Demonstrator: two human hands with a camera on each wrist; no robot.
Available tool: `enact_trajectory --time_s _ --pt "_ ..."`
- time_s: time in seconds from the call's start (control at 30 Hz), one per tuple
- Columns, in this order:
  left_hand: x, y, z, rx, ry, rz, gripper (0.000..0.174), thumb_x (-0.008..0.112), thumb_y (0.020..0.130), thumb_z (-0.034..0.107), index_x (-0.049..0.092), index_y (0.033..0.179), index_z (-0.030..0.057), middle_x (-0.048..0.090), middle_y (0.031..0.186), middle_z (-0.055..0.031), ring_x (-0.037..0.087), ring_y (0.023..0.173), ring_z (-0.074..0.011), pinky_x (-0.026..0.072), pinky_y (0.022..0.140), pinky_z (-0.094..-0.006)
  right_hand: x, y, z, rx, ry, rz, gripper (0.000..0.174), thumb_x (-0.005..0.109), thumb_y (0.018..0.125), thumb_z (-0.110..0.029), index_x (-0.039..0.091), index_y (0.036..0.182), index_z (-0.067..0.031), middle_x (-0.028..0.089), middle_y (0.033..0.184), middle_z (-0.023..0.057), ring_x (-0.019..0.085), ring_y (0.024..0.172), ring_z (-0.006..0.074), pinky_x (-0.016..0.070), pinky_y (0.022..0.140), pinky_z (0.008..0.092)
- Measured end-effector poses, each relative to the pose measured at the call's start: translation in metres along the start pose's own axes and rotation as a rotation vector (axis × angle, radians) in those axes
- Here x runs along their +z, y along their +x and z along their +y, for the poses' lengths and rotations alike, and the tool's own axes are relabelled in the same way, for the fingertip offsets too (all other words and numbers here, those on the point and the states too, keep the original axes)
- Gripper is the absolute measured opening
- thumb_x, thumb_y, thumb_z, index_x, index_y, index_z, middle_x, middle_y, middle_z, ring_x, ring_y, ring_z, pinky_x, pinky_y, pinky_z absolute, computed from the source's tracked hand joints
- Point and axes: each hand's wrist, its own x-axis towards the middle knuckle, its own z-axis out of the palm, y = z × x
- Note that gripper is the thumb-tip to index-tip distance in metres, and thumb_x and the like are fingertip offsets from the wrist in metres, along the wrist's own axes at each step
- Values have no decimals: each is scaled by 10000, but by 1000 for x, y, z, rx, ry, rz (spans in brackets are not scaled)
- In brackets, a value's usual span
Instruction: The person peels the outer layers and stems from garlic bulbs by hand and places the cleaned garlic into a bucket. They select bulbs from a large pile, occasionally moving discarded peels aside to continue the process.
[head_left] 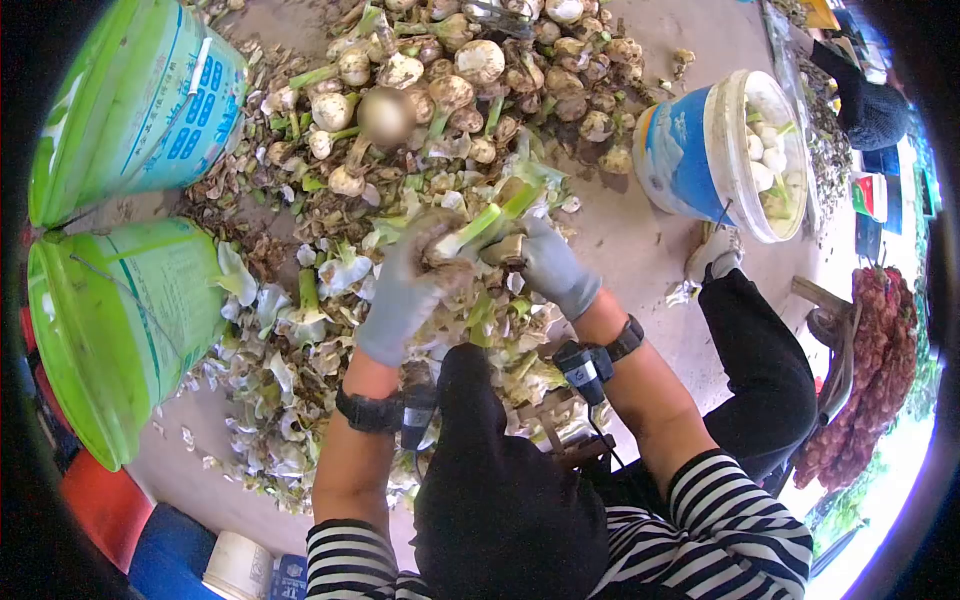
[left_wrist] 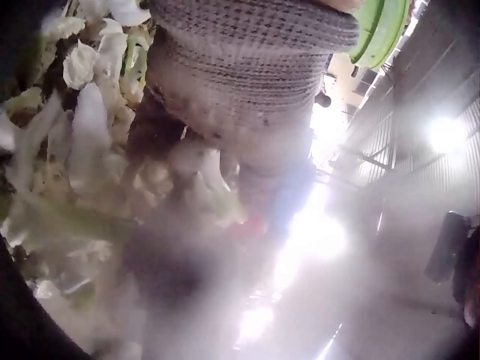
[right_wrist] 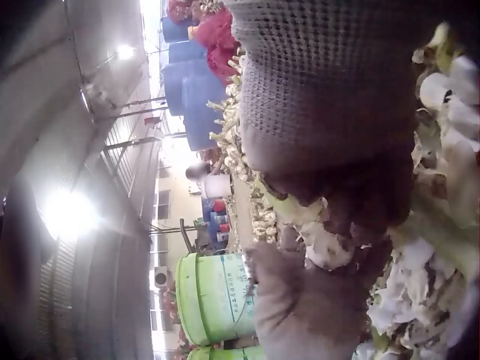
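Both hands wear grey knit gloves with dirt-browned fingers. In the head view my left hand (head_left: 408,290), partly blurred, grips a garlic plant by its lower end, and its pale green stalk (head_left: 470,230) slants up to the right. My right hand (head_left: 555,268) is close beside the stalk with its fingers bent; what they hold is hidden. The right wrist view has a whitish garlic bulb (right_wrist: 326,247) between my right hand (right_wrist: 330,105) above and my left hand (right_wrist: 300,311) below. Glare and blur cover the fingers of my left hand (left_wrist: 232,82) in the left wrist view.
Unpeeled garlic bulbs (head_left: 480,62) are heaped beyond my hands, above a pile of loose skins (head_left: 280,390). Two green buckets (head_left: 150,310) stand at left. A blue-and-white bucket (head_left: 690,145) at right holds white bulbs. Another person's gloved hand (head_left: 720,250) is near it.
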Motion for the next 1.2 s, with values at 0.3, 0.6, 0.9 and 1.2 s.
enact_trajectory --time_s 0.3,0.6,0.9,1.2 --pt "-8 -2 -4 -191 -686 169 263 567 872 122 493 1102 18 582 972 -83 594 825 -180 529 693 -314 -12 13 -15 506 373 -106 230 567 860 -160 605 1018 4 655 868 118 633 797 184 499 635 317" --pt "-11 -10 -20 -250 -900 54 325 553 874 85 451 1180 42 566 1055 -94 581 862 -168 487 768 -297 1 30 -23 277 -228 -92 235 657 711 -222 605 760 2 591 682 205 585 627 354 473 586 398" --pt "-30 -11 -14 -269 -714 150 433 509 913 234 434 1230 -52 567 1133 -139 557 1045 -231 431 928 -370 -24 -2 4 593 773 396 305 595 829 -151 598 1071 33 647 904 57 594 795 130 482 738 293" --pt "-7 -12 -12 -87 -692 193 407 590 866 188 443 1196 0 593 1049 -131 578 950 -211 460 862 -343 5 29 -45 439 312 -102 292 637 811 -274 644 901 3 634 685 110 602 640 156 477 631 306"
